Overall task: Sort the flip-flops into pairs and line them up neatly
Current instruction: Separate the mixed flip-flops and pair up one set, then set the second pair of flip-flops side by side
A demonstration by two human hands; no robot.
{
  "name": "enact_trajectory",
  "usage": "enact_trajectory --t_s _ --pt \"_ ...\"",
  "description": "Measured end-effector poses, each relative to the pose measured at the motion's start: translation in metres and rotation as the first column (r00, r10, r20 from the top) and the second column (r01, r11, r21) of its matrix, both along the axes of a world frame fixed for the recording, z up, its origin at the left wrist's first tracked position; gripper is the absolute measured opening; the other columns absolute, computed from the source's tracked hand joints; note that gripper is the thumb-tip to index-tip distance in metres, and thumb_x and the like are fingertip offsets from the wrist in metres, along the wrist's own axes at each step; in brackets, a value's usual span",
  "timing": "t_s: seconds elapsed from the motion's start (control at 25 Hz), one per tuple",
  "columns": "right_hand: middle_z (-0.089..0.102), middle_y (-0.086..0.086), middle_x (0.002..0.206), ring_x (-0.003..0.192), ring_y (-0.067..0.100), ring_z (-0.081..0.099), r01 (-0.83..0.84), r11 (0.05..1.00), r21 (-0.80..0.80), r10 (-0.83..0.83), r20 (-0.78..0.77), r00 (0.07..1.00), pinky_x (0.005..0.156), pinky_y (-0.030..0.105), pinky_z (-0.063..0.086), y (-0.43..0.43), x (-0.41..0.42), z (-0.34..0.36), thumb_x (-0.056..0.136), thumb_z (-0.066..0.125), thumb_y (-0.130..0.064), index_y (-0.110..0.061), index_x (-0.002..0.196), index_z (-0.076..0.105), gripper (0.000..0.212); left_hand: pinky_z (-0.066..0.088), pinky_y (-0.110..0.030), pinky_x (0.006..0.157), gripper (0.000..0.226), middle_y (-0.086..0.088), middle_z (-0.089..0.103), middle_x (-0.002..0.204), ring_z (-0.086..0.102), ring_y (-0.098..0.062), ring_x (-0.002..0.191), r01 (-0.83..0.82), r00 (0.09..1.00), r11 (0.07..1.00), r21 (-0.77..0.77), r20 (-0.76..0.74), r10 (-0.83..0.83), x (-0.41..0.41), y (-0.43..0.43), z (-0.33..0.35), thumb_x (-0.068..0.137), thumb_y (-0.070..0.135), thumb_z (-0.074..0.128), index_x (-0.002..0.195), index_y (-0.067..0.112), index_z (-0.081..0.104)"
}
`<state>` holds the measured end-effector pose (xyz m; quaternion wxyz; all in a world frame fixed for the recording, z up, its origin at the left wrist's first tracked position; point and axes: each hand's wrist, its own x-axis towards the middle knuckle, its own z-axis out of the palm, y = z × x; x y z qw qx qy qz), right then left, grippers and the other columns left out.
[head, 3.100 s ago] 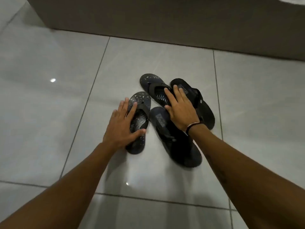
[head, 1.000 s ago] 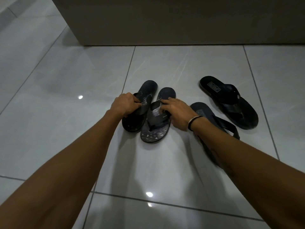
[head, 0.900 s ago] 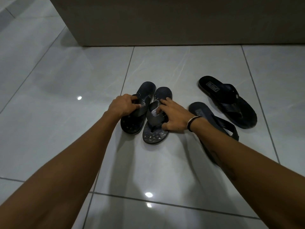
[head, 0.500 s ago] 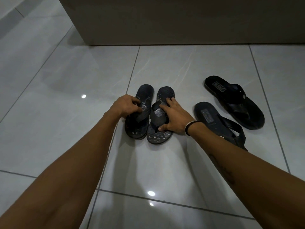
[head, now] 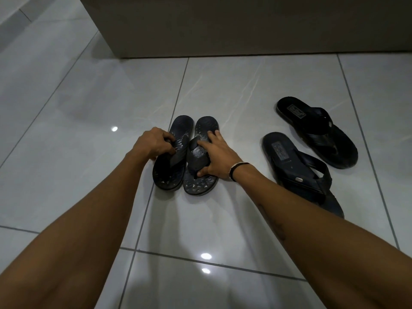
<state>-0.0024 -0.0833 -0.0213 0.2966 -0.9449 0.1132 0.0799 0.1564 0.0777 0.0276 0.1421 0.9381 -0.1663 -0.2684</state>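
Observation:
Two small patterned dark flip-flops lie side by side on the tiled floor, heels pointing away from me. My left hand grips the strap of the left patterned flip-flop. My right hand rests on the right patterned flip-flop, fingers spread over its strap and sole, thumb pressed at its near side. To the right lie two larger black flip-flops, apart from each other: the nearer one partly hidden by my right forearm, the farther one angled to the right.
A grey-brown wall or cabinet base runs across the back. Glossy grey floor tiles with dark grout lines spread to the left and toward me, with lamp reflections on them.
The two patterned flip-flops were crossed at an angle; now they lie parallel and close together. Both hands stayed on them. The view shifted slightly.

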Motion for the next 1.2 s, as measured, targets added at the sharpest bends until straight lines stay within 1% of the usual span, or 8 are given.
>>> enact_trajectory --t_s 0.12,0.28,0.44,0.6,0.72,0.8,1.0,1.2 --pt "0.000 0.011 0.175 0.162 0.031 -0.008 -0.039 0.997 0.064 0.037 0.018 0.999 0.129 0.046 0.017 -0.006 -0.008 0.008 0.068 0.091 -0.045 -0.027 0.164 0.017 0.123 0.060 -0.045 0.090 0.046 -0.015 0.070 0.133 0.065 -0.032 0.106 0.028 0.998 0.999 -0.023 0.056 -0.026 -0.005 0.001 -0.001 0.087 0.019 0.079 0.132 0.023 0.073" --pt "-0.002 0.005 0.176 0.163 0.025 -0.003 0.041 0.988 0.146 -0.060 0.133 0.989 0.128 0.042 0.013 -0.047 -0.036 0.027 0.082 0.073 -0.044 -0.035 0.165 0.007 0.106 0.056 -0.050 0.096 0.035 -0.015 0.069 0.129 0.063 -0.035 0.112 0.033 0.928 0.984 -0.175 0.371 0.035 -0.022 -0.014 0.002 0.087 0.030 0.073 0.121 0.024 0.077" --pt "0.017 0.015 0.173 0.161 0.036 0.013 0.307 0.944 -0.125 -0.274 0.225 0.935 0.130 0.045 0.016 -0.135 -0.081 0.040 0.096 0.056 -0.018 -0.024 0.163 0.028 0.072 0.047 -0.050 0.105 0.050 -0.013 0.059 0.136 0.052 -0.037 0.128 0.252 0.850 0.935 -0.251 0.519 -0.089 -0.078 -0.076 0.007 0.087 0.041 0.069 0.133 0.022 0.068" --pt "0.024 0.015 0.170 0.156 0.046 0.016 0.279 0.863 -0.422 -0.315 -0.017 0.949 0.125 0.057 0.022 -0.204 -0.124 0.035 0.100 0.049 -0.021 -0.026 0.159 0.036 0.061 0.041 -0.048 0.115 0.081 -0.014 0.044 0.156 0.041 -0.036 0.144 0.478 0.855 0.853 -0.209 0.333 -0.398 -0.167 -0.145 0.004 0.083 0.064 0.068 0.152 0.027 0.049" --pt "0.030 0.012 0.168 0.154 0.047 0.016 0.178 0.908 -0.380 -0.280 -0.232 0.932 0.123 0.058 0.024 -0.222 -0.142 0.030 0.103 0.045 -0.039 -0.030 0.161 0.032 0.060 0.044 -0.050 0.111 0.109 -0.014 0.041 0.157 0.042 -0.037 0.141 0.613 0.777 0.788 -0.058 0.225 -0.588 -0.224 -0.177 -0.004 0.063 0.092 0.060 0.152 0.030 0.046" --pt "0.030 0.012 0.168 0.154 0.047 0.018 0.172 0.924 -0.341 -0.268 -0.259 0.928 0.127 0.053 0.018 -0.223 -0.148 0.029 0.103 0.045 -0.040 -0.031 0.162 0.028 0.062 0.043 -0.052 0.111 0.119 -0.015 0.042 0.156 0.041 -0.038 0.142 0.673 0.720 0.739 0.036 0.194 -0.666 -0.245 -0.189 -0.009 0.056 0.097 0.058 0.152 0.028 0.045" --pt "0.044 0.011 0.161 0.140 0.042 0.048 0.339 0.895 -0.288 -0.396 -0.170 0.902 0.117 0.050 0.040 -0.207 -0.161 0.036 0.096 0.052 -0.035 -0.028 0.155 0.045 0.060 0.030 -0.052 0.125 0.125 -0.014 0.019 0.173 0.023 -0.038 0.156 0.753 0.621 0.652 0.089 0.230 -0.749 -0.246 -0.200 -0.026 0.063 0.076 0.078 0.164 0.026 0.025" --pt "0.064 0.018 0.131 0.123 0.046 0.053 0.661 0.718 -0.220 -0.690 -0.095 0.718 0.103 0.052 0.049 -0.195 -0.186 0.045 0.090 0.055 -0.042 -0.021 0.125 0.068 0.043 0.017 -0.051 0.129 0.126 -0.007 -0.002 0.178 -0.002 -0.034 0.163 0.765 0.635 0.642 0.049 0.108 -0.765 -0.232 -0.233 -0.024 0.068 0.049 0.090 0.167 0.031 0.014"
